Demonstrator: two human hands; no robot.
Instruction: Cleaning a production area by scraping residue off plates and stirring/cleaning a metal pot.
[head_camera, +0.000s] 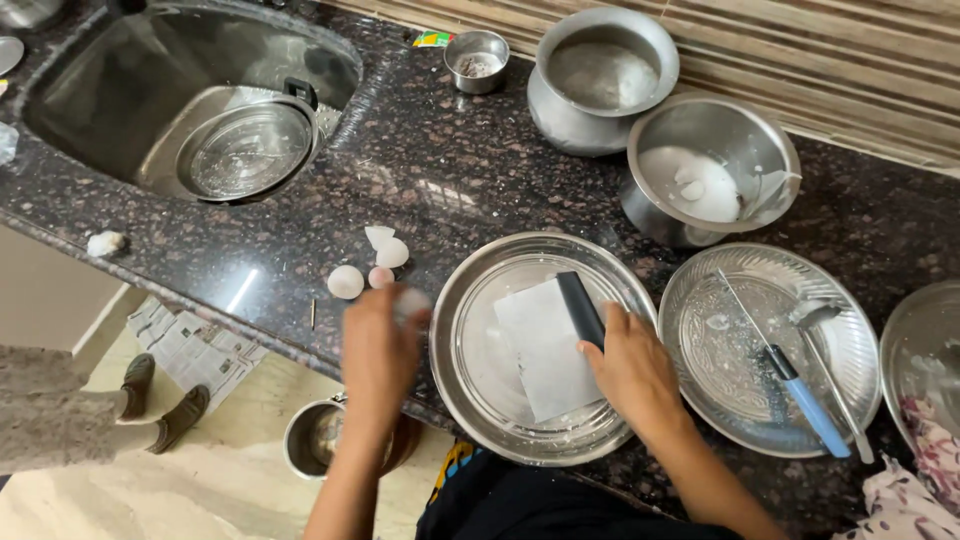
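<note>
A white rectangular slab (547, 345) lies in a round steel plate (470, 400) at the front edge of the dark speckled stone desk (450, 170). The right hand (630, 365) rests on the slab's right side, fingers curled around a black bar (582, 308) against it. The left hand (380, 345) sits just left of the plate, blurred, fingers closed around a small pale piece (410, 300). Eggshell pieces (365, 265) lie just beyond it. Right of the plate, a second steel plate (720, 400) holds a blue-handled knife (790, 385) and a spoon (825, 360). Toward the back edge stand a steel bowl with white contents (712, 180), a steel pot (600, 75) and a small cup (477, 58). In the back left corner a sink (120, 90) holds a steel dish (248, 150)
</note>
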